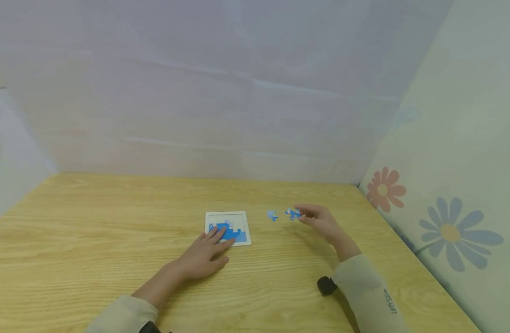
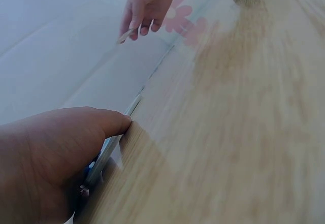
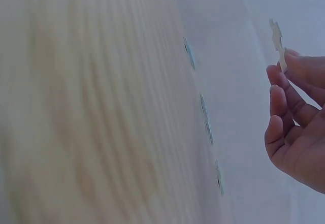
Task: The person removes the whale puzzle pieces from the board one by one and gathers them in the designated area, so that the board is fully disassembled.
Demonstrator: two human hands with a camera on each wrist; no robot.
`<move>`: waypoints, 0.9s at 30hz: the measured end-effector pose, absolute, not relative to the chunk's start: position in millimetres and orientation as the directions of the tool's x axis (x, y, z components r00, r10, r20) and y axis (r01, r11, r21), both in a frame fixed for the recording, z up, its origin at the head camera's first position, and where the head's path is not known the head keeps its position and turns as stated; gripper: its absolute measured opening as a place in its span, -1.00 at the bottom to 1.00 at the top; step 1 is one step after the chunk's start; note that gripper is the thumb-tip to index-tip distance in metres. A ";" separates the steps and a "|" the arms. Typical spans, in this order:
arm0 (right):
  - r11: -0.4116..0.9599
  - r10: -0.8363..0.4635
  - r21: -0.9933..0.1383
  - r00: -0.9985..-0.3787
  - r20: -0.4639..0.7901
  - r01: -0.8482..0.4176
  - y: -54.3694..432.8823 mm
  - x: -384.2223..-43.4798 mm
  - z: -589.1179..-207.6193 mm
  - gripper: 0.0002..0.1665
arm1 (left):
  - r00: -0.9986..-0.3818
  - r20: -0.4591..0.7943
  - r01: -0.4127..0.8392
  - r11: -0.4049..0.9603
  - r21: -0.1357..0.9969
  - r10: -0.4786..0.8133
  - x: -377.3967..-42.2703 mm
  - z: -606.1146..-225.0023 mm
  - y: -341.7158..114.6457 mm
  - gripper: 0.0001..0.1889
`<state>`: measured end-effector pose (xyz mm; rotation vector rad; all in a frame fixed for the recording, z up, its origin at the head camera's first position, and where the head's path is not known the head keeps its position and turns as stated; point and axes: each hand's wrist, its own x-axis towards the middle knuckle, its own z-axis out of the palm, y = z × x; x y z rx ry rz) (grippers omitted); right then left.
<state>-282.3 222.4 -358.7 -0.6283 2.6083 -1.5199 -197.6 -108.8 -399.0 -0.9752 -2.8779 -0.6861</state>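
Note:
A square puzzle board point(image 1: 248, 231) with a white rim lies flat on the table, part of a blue animal picture filling its lower half. My left hand point(image 1: 199, 256) rests on its lower left side with fingers spread, covering some of the picture. In the left wrist view, the thumb point(image 2: 116, 122) lies along the board's edge. To the right, my right hand point(image 1: 323, 225) is raised above the table. Between thumb and fingertips it pinches a thin jigsaw piece point(image 3: 277, 35), its pale side and edge showing in the right wrist view. Blue and white pieces overlap near those fingertips in the head view.
A loose blue jigsaw piece point(image 1: 272, 215) lies between the board and my right hand. Thin edges of several flat pieces point(image 3: 205, 118) line the table in the right wrist view. Pale walls stand behind the wooden table point(image 1: 113, 208) and on its right.

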 end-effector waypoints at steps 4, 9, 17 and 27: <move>0.445 -0.337 -0.844 -0.929 0.151 -0.298 244.0 -280.2 -361.9 -0.57 | -0.803 0.162 0.585 0.704 0.403 0.574 -196.4 -396.8 -109.0 -0.51; 0.458 -0.321 -0.834 -0.932 0.169 -0.309 263.6 -279.9 -366.9 -0.57 | -0.805 0.160 0.582 0.707 0.403 0.571 -195.6 -395.7 -109.4 -0.51; 0.452 -0.305 -0.841 -0.937 0.168 -0.298 281.1 -277.0 -372.6 -0.59 | -0.808 0.161 0.579 0.712 0.398 0.567 -195.8 -397.0 -109.3 -0.51; 0.510 -0.256 -0.847 -0.967 0.018 -0.151 293.6 -276.3 -384.3 -0.52 | -0.800 0.169 0.591 0.706 0.392 0.576 -195.4 -395.8 -108.6 -0.51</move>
